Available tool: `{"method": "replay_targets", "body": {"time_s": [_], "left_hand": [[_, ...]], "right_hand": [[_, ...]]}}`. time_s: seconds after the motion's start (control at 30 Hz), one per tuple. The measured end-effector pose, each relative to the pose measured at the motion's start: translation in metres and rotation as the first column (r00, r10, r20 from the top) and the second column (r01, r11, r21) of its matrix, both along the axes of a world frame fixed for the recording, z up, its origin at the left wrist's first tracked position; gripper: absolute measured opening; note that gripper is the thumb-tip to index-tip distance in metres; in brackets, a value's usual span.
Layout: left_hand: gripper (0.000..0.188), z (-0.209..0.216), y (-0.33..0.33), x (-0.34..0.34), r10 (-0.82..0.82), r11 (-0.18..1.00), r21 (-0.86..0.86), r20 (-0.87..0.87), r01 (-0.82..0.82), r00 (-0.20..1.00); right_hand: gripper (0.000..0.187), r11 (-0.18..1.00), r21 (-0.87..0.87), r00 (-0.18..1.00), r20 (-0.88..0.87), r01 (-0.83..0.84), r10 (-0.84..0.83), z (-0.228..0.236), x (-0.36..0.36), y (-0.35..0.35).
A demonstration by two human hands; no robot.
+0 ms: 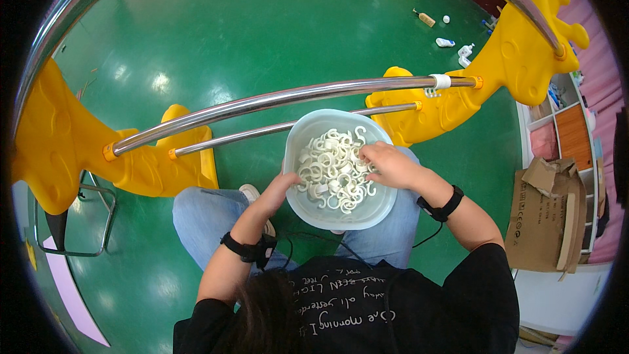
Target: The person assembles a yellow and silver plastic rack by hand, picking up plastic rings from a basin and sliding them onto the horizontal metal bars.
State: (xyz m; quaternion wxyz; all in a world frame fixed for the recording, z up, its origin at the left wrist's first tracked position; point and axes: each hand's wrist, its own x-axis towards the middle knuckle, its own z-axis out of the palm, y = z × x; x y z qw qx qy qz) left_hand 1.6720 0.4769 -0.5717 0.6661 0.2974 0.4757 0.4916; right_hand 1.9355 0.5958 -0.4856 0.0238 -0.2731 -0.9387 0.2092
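right hand (386, 164) fingertips: buried in white hooks (331, 170) | floor bottles (452, 42): too small

One brown cardboard box (545, 223), flaps open and torn, stands at the right edge beside a white shelf unit (570, 137). Dark printing marks its side. Small white bottles (455, 46), possibly labelled, lie on the green floor (229, 33) at upper right; detail is unclear.
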Motion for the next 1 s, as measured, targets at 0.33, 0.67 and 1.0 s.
{"method": "replay_targets", "body": {"time_s": [0.33,0.67,1.0], "left_hand": [[0.034,0.01,-0.001,0.001,0.011,1.0,0.008,-0.013,-0.011,1.0],[0.035,0.015,-0.003,0.0,-0.003,1.0,0.017,-0.025,0.003,1.0],[0.036,0.015,-0.002,0.001,0.005,1.0,0.001,-0.011,-0.005,1.0]], "right_hand": [[0.02,0.996,-0.092,0.997,-0.075,0.006,-0.013,0.011,0.008,0.009],[0.013,0.572,-0.814,0.812,-0.264,0.102,-0.521,-0.001,0.012,0.01],[0.033,0.627,-0.768,0.841,-0.249,0.131,-0.48,-0.012,0.009,0.004]]}}
